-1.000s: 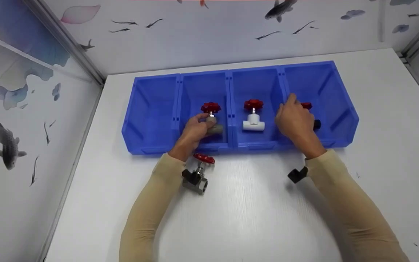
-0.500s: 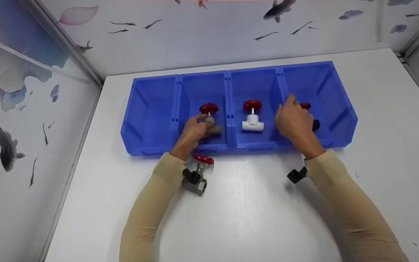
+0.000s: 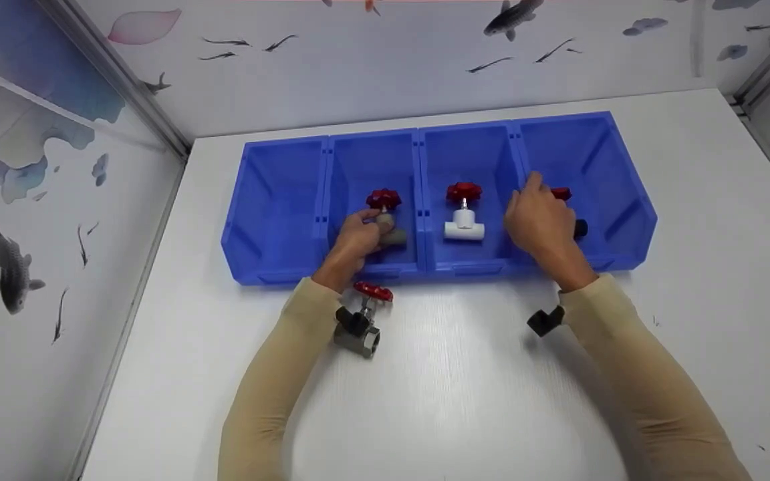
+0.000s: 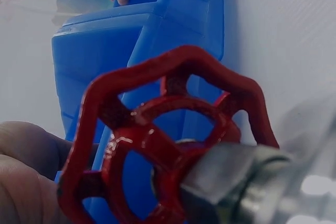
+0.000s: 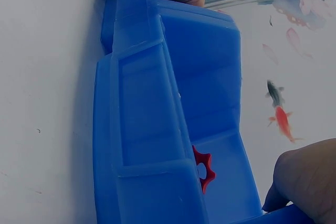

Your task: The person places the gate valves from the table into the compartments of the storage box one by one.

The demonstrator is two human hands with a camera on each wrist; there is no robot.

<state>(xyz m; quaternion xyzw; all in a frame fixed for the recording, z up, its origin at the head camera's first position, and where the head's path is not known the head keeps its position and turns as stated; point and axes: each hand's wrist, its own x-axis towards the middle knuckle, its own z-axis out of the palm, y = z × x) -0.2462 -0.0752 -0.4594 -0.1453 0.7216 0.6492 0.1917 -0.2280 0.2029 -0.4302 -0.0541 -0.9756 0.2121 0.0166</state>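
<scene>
Nothing visibly moved. My left hand (image 3: 356, 240) pinches the grey plastic red-wheeled valve (image 3: 395, 238) in a blue plastic bin (image 3: 373, 157); whether my right hand (image 3: 542, 217) grips, I can't tell. White plastic valve (image 3: 464, 231), black valve (image 3: 581, 228) binned; silver metal valve (image 3: 367, 339) remains outside.

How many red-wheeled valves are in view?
4: silver metal valve on white table; grey valve in second blue bin from left; white plastic valve, third; black valve, fourth, partly hidden.
</scene>
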